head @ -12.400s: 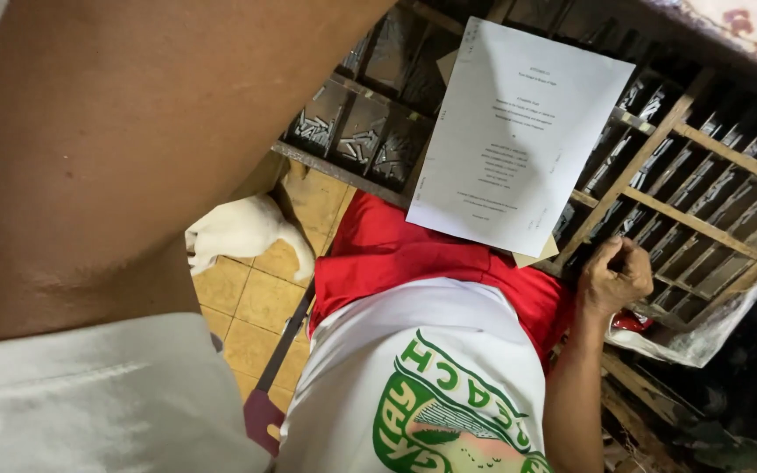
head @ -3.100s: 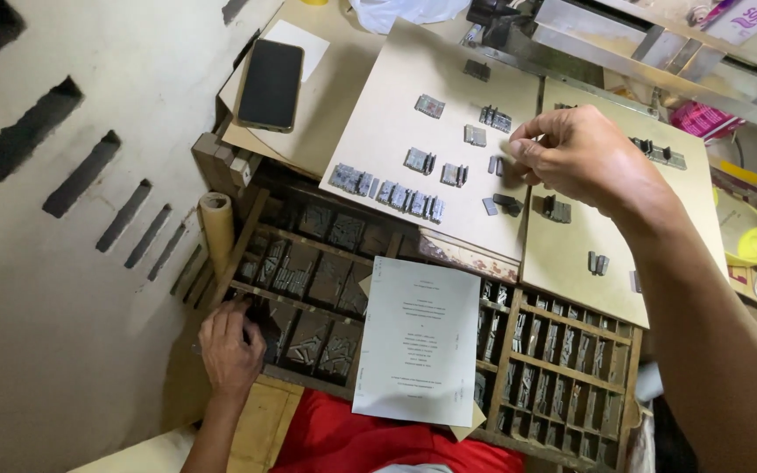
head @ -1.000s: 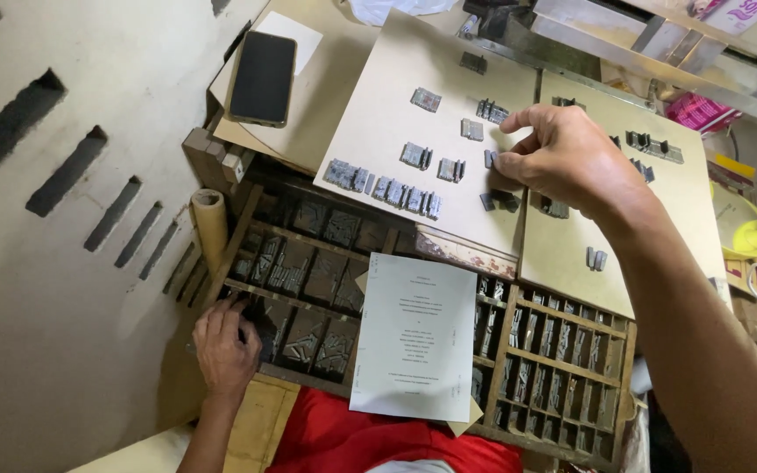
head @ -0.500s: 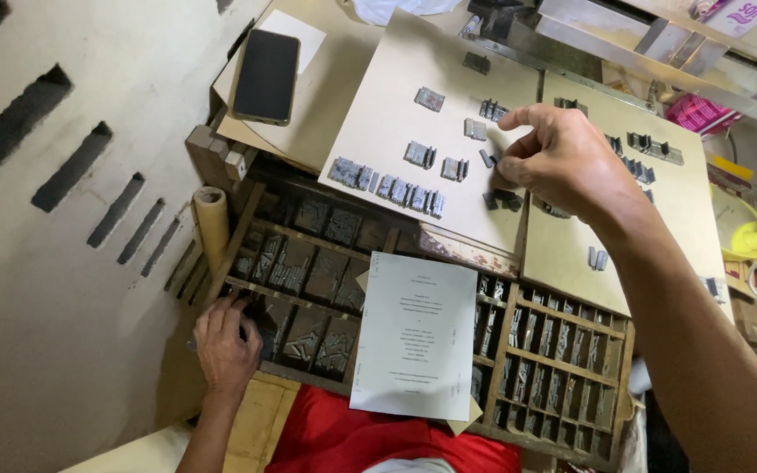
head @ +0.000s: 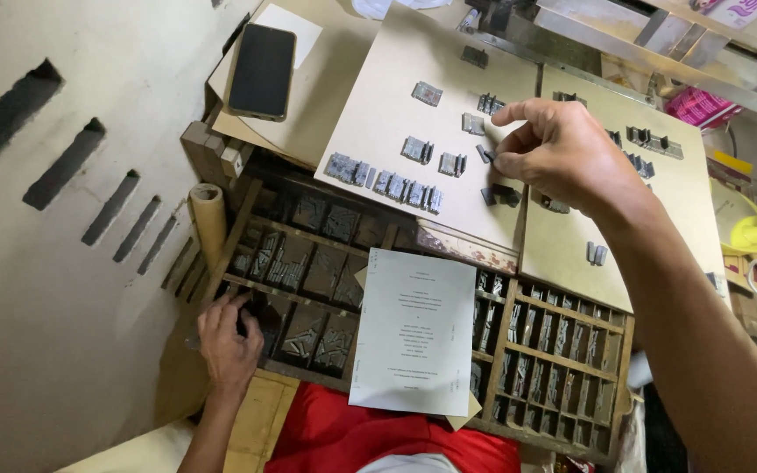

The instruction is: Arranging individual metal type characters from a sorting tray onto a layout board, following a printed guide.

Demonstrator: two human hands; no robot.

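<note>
A black phone [head: 261, 70] lies near a cardboard roll [head: 209, 221].

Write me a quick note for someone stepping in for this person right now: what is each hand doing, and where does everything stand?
Right hand: fingertips pinched on a small type piece at the left board.
Left hand: fingers down in a corner compartment of the type case; whether it holds anything is hidden.
Done: a row of type and several small groups lie on the left board, with a few more on the right board.
Left: many case compartments hold type. A printed sheet lies on the case; a phone lies up left.
</note>
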